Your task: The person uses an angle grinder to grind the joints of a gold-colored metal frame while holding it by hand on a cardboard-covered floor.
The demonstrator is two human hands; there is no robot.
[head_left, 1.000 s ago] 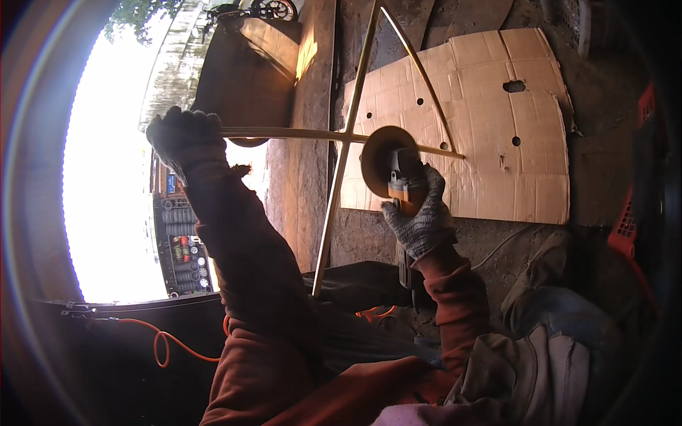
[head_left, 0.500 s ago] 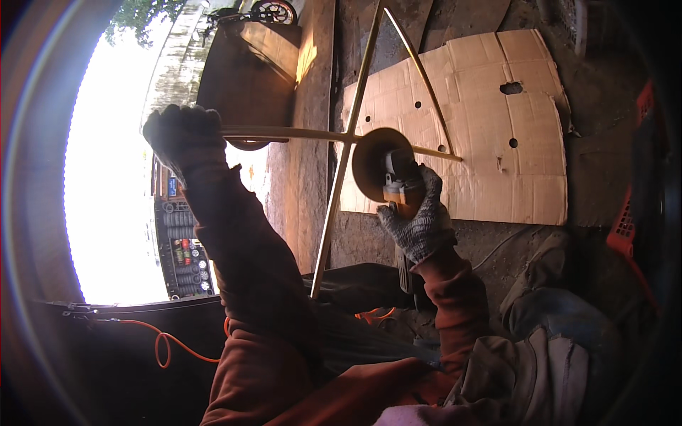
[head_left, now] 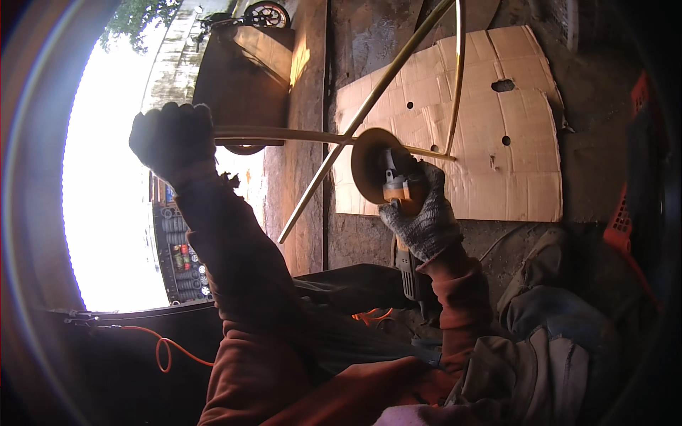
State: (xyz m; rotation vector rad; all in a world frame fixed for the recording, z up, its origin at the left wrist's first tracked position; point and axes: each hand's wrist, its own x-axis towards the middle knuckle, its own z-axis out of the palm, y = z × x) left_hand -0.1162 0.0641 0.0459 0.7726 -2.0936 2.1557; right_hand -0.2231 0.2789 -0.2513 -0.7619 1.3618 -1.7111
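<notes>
The gloved left hand (head_left: 172, 138) is clenched around a thin metal rod frame (head_left: 284, 135) while the right hand (head_left: 420, 213) grips an angle grinder (head_left: 387, 177), its disc touching the rod above a cardboard sheet (head_left: 490, 142)

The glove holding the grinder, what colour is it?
The knitted glove on the right hand is speckled grey and white, seen best in the head view.

Rust-orange sleeves; left hand (head_left: 172, 138) dark-gloved, right hand (head_left: 424, 220) grey knit-gloved.

Brass-yellow rod frame (head_left: 369, 106), speckled grey glove (head_left: 425, 220), tan cardboard (head_left: 497, 142)
</notes>
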